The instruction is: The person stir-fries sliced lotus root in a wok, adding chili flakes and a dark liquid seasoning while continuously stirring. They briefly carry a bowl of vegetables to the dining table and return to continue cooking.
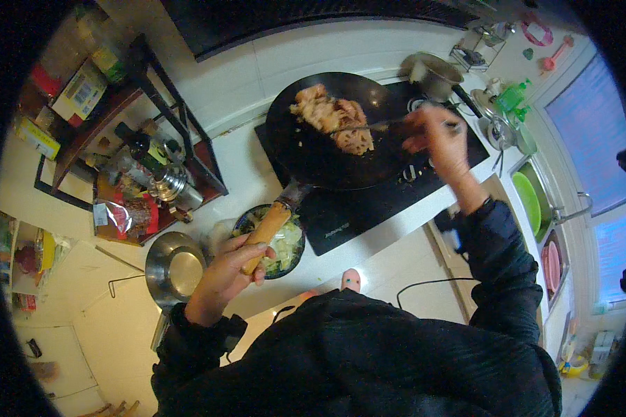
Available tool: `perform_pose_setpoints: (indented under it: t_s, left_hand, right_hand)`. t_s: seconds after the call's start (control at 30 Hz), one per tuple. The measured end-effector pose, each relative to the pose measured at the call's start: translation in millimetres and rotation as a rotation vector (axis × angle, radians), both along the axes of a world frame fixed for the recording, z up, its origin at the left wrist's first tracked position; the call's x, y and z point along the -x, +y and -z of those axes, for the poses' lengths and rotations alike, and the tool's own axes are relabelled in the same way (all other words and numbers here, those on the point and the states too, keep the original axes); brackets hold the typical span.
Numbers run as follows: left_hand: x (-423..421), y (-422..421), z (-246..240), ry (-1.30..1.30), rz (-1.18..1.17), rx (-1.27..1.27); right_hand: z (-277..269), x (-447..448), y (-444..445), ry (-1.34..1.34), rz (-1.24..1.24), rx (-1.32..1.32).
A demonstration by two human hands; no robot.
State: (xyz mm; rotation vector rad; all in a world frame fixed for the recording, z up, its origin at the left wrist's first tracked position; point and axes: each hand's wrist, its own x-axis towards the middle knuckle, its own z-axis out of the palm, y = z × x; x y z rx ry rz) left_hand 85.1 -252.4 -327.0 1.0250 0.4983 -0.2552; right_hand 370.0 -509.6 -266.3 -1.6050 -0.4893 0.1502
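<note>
A black wok (313,161) sits on the cooktop, tilted slightly by its wooden handle (268,229). My left hand (229,273) is closed around the end of that handle. Inside the wok lies a heap of browned food (326,114), with a slice of lotus root (354,139) at its near side. My right hand (440,138), blurred, grips a thin dark cooking utensil (378,125) over the wok's right side. The utensil's tip reaches the food; its exact shape is hard to make out. Under the wok handle stands a bowl of cut leafy greens (284,242).
A black cooktop (344,224) carries the wok and, behind right, a saucepan (435,78). Left stands a rack (209,167) crowded with bottles and packets. A metal pan (159,276) rests near my left wrist. The sink (539,182) at right holds a green basin (526,200).
</note>
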Motion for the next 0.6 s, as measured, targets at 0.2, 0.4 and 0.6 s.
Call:
perform_pose_setpoints:
  t_s: [0.2,0.4,0.6]
  left_hand:
    - [2,1,8,-0.024,-0.029,0.079]
    - [4,2,12,-0.197,-0.024,0.145]
    - [7,-7,12,-0.274,-0.032,0.021]
  right_hand:
    - [-32,-60,-59,0.19,0.077,-0.339]
    - [-103,-50,-67,-0.066,-0.042,-0.148]
    - [-178,-18,-21,-0.482,-0.568,0.658]
